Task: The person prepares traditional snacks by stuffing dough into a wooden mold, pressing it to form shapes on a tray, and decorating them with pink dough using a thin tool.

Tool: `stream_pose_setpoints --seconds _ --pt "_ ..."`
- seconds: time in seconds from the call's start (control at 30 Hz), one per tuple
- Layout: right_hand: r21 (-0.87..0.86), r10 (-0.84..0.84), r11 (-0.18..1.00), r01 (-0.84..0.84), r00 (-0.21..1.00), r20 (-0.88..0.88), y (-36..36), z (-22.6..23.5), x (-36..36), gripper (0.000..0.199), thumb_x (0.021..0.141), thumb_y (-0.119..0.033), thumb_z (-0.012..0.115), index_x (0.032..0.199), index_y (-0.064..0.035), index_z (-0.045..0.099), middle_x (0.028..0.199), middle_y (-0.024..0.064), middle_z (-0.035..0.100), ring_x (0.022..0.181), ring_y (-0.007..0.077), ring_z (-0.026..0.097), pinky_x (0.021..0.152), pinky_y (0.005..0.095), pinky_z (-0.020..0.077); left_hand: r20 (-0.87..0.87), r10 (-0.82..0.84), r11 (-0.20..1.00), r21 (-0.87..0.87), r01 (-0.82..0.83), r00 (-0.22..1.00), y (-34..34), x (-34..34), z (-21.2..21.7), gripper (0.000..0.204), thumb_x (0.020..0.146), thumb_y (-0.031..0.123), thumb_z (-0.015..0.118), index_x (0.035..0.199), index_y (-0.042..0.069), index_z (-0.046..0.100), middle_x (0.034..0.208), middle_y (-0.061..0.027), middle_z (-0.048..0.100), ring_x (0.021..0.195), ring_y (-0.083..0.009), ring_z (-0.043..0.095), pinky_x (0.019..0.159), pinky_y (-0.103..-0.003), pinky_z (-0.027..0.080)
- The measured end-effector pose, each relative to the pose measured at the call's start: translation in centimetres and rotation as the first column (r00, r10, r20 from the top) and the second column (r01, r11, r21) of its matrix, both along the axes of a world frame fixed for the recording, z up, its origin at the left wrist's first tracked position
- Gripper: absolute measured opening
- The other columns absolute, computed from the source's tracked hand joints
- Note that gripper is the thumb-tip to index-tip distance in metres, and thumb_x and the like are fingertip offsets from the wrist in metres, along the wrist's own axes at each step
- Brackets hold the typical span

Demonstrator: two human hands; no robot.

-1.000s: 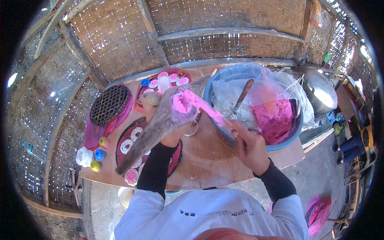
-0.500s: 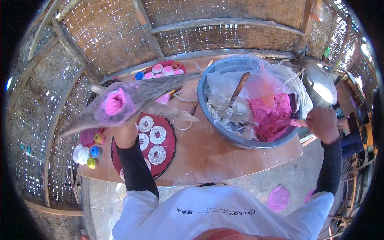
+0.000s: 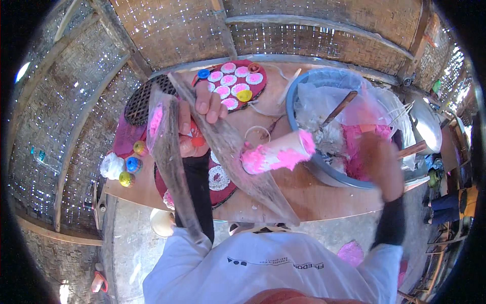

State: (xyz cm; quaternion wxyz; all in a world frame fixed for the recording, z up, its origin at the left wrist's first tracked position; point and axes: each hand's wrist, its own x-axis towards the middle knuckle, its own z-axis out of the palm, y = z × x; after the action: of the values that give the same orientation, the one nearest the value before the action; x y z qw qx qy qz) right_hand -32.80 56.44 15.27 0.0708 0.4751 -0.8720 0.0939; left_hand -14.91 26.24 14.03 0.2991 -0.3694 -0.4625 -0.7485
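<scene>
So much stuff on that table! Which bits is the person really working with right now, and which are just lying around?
In use:
- long dried leaf sheath, held by the left hand
- pink-smeared roll on it
- blue basin of pink and white paste, by the right hand

Lying about:
- tray of white-and-pink discs
- round grille
- coloured balls

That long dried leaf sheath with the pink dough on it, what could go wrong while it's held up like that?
The left hand grips the folded sheath at one spot only, so its long free end could sag or swing into the tray of decorated rounds. The pink dough roll lies loose on the tilted sheath and might slide off onto the wooden table. The right hand is blurred near the blue basin and could knock its rim.
</scene>
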Motion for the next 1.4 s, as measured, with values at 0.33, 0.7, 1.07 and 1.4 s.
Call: stream_pose_setpoints --seconds 0.33,0.7,1.07,1.4 --pt "-0.625 0.089 0.738 0.254 -0.955 -0.283 -18.6 -4.4 19.0 0.085 0.070 -0.077 0.035 0.129 -0.0159 0.038 0.102 0.0171 0.052 0.066 0.0233 0.047 0.052 0.0332 0.0400 -0.040 -0.232 0.943 0.235 0.235 0.972 -5.0 2.0 -1.0 0.018 0.069 0.018 0.069 0.084 0.016 0.061 0.108 -0.0071 0.046 0.099 -0.0199 0.048 0.084 -0.037 0.041" --pt "-0.578 0.709 0.665 0.472 -0.158 0.687 -20.2 -3.7 18.7 0.061 0.080 -0.055 0.043 0.115 -0.0049 0.046 0.077 0.0013 0.052 0.061 0.0083 0.046 0.043 0.0228 0.0367 -0.181 0.952 -0.043 -0.876 -0.480 0.246 -8.8 16.0 -4.2 0.037 0.070 0.031 0.067 0.098 0.009 0.057 0.092 -0.0079 0.058 0.086 -0.0243 0.056 0.077 -0.036 0.044" --pt "-0.766 0.763 0.636 -0.096 0.226 0.605 -22.2 -1.3 19.2 0.080 0.080 -0.043 0.052 0.133 0.0029 0.015 0.125 0.0147 0.034 0.112 0.0214 0.032 0.090 0.0320 0.0232 0.016 0.926 0.115 -0.964 -0.239 0.378 -7.9 17.0 -3.7 0.043 0.062 0.033 0.073 0.095 0.009 0.058 0.093 -0.0081 0.059 0.087 -0.0234 0.056 0.077 -0.036 0.043" --pt "-0.659 0.732 0.682 -0.318 0.313 0.606 -24.0 -5.3 18.8 0.078 0.077 -0.030 0.057 0.134 0.0041 0.016 0.129 0.0197 0.032 0.122 0.0275 0.030 0.102 0.0360 0.0211 0.254 0.872 0.422 -0.824 -0.378 0.419 -6.3 15.3 -9.5 0.038 0.066 0.034 0.068 0.092 0.008 0.059 0.083 -0.0134 0.060 0.078 -0.0304 0.059 0.068 -0.038 0.046"
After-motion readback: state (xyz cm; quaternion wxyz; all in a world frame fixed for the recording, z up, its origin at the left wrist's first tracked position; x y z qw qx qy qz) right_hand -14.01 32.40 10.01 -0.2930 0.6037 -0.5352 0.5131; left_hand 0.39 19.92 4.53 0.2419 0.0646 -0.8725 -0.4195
